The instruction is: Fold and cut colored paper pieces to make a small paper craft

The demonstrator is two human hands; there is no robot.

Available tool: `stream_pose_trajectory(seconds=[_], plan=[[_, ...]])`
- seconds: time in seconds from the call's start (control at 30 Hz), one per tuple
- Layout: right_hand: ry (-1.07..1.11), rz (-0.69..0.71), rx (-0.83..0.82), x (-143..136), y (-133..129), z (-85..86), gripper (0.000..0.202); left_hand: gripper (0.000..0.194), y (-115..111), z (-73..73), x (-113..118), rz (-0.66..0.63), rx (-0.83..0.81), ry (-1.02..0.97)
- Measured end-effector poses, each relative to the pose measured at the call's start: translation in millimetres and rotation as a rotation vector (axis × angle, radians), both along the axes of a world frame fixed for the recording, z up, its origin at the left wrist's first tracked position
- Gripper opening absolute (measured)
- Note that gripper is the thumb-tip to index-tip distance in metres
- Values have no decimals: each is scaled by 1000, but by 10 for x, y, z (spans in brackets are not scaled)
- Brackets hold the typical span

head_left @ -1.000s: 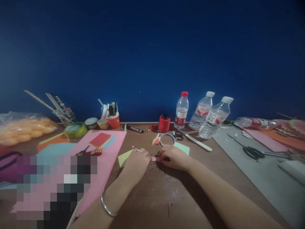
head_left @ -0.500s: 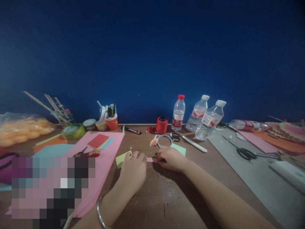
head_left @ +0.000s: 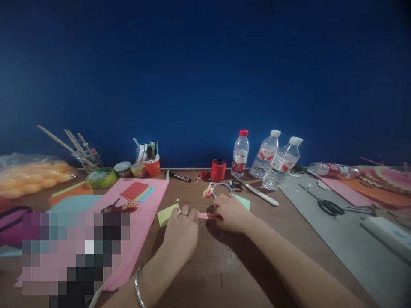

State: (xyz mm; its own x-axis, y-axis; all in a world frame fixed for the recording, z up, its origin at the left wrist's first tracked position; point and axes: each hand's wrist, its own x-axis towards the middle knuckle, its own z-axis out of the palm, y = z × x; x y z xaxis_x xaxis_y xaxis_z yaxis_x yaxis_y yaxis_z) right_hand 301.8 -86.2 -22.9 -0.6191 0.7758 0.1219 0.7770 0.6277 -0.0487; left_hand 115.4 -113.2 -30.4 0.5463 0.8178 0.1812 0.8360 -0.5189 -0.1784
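A narrow pink paper strip [head_left: 203, 215] lies low over the brown table between my two hands. My left hand [head_left: 183, 224], with a ring and a bracelet, has its fingers bent down at the strip's left end. At the right end, my right hand [head_left: 229, 214] pinches the strip, its fingertips partly hidden. A yellow paper piece [head_left: 167, 215] sticks out left of my left hand, and a light green paper [head_left: 243, 202] lies beyond my right hand. Just behind are a small folded paper fan [head_left: 207, 191] and a roll of tape [head_left: 222, 185].
A red thread spool [head_left: 218, 169], several water bottles [head_left: 241, 156] and a white stick [head_left: 261, 194] stand or lie behind. Pink sheets [head_left: 141, 222] with coloured paper are at left. Scissors [head_left: 329, 208] rest on a grey sheet [head_left: 337, 248] at right.
The fingers of my right hand have spread and lifted slightly over the strip's right end. My left hand stays nearly in place; the whole view has shifted a little.
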Motion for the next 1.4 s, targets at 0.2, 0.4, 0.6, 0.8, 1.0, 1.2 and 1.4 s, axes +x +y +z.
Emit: stream_pose_trajectory(seconds=[0.2, 0.4, 0.6, 0.8, 1.0, 1.2, 1.4], plan=[[-35, -8, -75, 225, 85, 24, 18, 32, -3, -4, 6, -3, 2, 17], [91, -26, -44, 178, 102, -64, 17, 29, 8, 6, 7, -14, -1, 30], [337, 29, 15, -20, 90, -275, 23, 33, 3, -21, -2, -8, -24, 2], [349, -1, -11, -13, 120, -352, 23, 30, 69, 2, -34, 16, -83, -94], [335, -82, -40, -15, 123, -337, 27, 31, 112, 39, -34, -77, -93, -206], [341, -86, -69, -11, 121, -343, 27, 24, 49, 75, -6, -73, -38, -121], [354, -74, -72, -2, 119, -341, 25, 18, 101, 91, -64, -76, -71, -139]])
